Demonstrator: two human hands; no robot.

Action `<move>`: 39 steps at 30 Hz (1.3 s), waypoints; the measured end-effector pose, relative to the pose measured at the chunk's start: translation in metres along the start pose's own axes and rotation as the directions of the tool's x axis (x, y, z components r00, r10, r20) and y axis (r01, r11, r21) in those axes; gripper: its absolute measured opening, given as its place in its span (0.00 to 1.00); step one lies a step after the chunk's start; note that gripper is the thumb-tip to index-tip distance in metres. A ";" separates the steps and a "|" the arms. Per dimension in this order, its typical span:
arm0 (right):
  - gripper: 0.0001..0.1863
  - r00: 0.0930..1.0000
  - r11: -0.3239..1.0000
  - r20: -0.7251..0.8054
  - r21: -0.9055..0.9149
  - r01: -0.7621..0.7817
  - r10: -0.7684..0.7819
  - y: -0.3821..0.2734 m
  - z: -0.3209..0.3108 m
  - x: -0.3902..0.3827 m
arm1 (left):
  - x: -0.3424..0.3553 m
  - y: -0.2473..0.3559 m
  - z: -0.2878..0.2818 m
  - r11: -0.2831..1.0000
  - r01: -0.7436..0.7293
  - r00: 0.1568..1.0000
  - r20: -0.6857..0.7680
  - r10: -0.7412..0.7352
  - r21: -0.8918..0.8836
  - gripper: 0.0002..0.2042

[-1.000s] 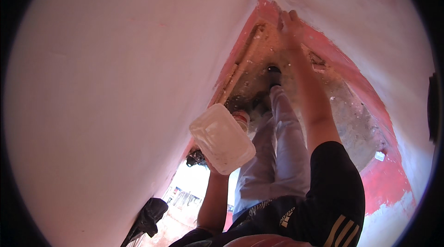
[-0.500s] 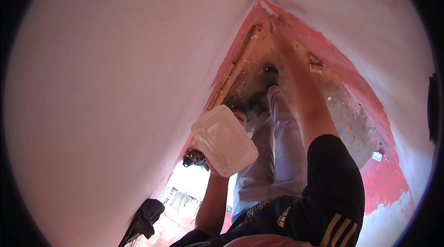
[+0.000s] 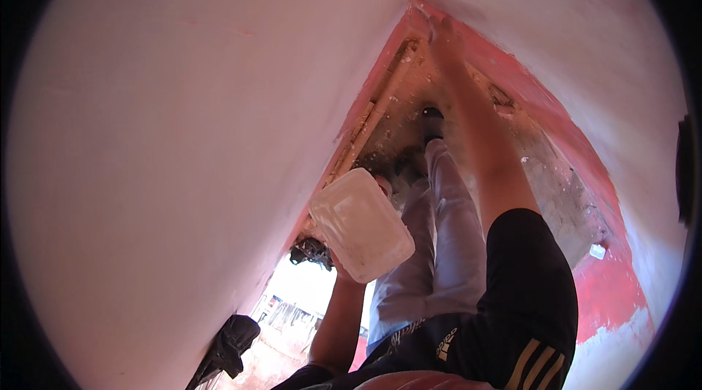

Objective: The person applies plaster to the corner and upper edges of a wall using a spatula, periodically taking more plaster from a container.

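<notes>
My left hand (image 3: 341,267) grips a pale, rectangular plastic tub (image 3: 362,225) from its left and underside. White smears streak the tub's surface; most of my left fingers are hidden behind it. My right arm stretches far forward, and my right hand (image 3: 444,38) is up close to the corner where the two walls meet. Its fingers are closed around something thin and light that points at the red band (image 3: 504,59) low on the wall. That thing is too small and blurred to name.
Whitish walls (image 3: 183,134) rise on both sides. Along the left wall's foot lies a long wooden strip (image 3: 380,105). Dirt and debris mark the floor (image 3: 545,163). Black plastic (image 3: 228,346) sits at lower left, and a small white box (image 3: 597,251) is on the right wall.
The tub in my left hand has shifted slightly right and down. My right hand has moved a little right and down, staying by the corner.
</notes>
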State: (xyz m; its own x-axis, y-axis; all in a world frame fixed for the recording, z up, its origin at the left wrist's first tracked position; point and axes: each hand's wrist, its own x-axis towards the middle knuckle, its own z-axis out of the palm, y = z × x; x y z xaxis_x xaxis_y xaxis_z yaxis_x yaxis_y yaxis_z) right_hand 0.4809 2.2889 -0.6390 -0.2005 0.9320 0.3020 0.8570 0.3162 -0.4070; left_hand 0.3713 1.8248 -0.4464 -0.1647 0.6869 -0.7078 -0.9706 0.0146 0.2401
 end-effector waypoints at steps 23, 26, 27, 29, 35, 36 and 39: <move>0.08 0.976 0.957 0.016 -0.194 0.215 -0.216 0.004 -0.039 -0.010 | 0.002 0.007 0.039 0.997 0.026 0.998 0.055 -0.022 -0.075 0.39; 0.06 0.961 0.903 0.070 -0.330 0.276 -0.268 0.040 -0.032 0.009 | 0.003 -0.003 0.025 1.000 0.018 1.000 0.014 -0.018 -0.007 0.40; 0.06 0.960 0.910 0.073 -0.304 0.280 -0.271 0.017 -0.037 0.015 | 0.001 0.004 0.030 1.000 -0.005 1.000 0.031 0.005 0.007 0.40; 0.08 0.986 0.986 -0.002 -0.020 0.164 -0.164 -0.046 -0.082 0.042 | -0.007 0.015 0.032 0.998 -0.050 0.998 0.045 0.049 0.026 0.40; 0.08 0.981 0.976 0.091 -0.121 0.181 -0.170 -0.025 -0.070 0.015 | -0.005 0.014 0.049 0.993 0.030 0.998 0.063 -0.022 -0.118 0.42; 0.08 0.982 0.976 0.085 -0.122 0.181 -0.171 -0.014 -0.058 0.016 | -0.010 0.010 0.037 0.997 0.022 0.997 0.075 -0.016 -0.077 0.42; 0.07 0.973 0.950 0.115 -0.219 0.222 -0.200 0.014 -0.040 0.020 | -0.004 0.002 0.024 0.997 0.041 0.995 0.091 -0.034 -0.067 0.43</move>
State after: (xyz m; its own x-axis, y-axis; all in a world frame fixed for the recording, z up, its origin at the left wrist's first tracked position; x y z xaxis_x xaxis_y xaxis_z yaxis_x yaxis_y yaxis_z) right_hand 0.5077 2.3049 -0.6037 -0.4213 0.8638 0.2762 0.8738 0.4682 -0.1312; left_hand 0.3737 1.8398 -0.4273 -0.1145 0.7494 -0.6522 -0.9861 -0.0064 0.1657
